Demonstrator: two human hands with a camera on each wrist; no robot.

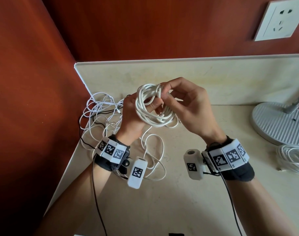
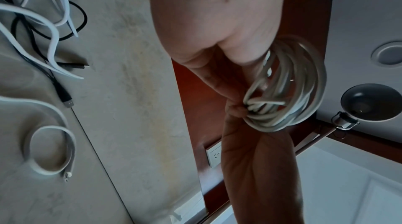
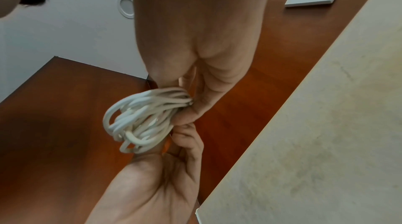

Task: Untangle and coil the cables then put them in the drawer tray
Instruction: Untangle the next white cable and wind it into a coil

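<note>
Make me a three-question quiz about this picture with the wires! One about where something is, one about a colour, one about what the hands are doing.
1. Where is the tangled pile of cables?
A. by the left wall
B. under the lamp
C. on the socket

2. What colour is the coil being held?
A. black
B. white
C. red

3. The coil is
A. flat on the counter
B. held by both hands
C. plugged in

Answers:
A, the tangled pile lies by the left wall.
B, the coil is white.
B, left hand and right hand grip it above the counter.
</note>
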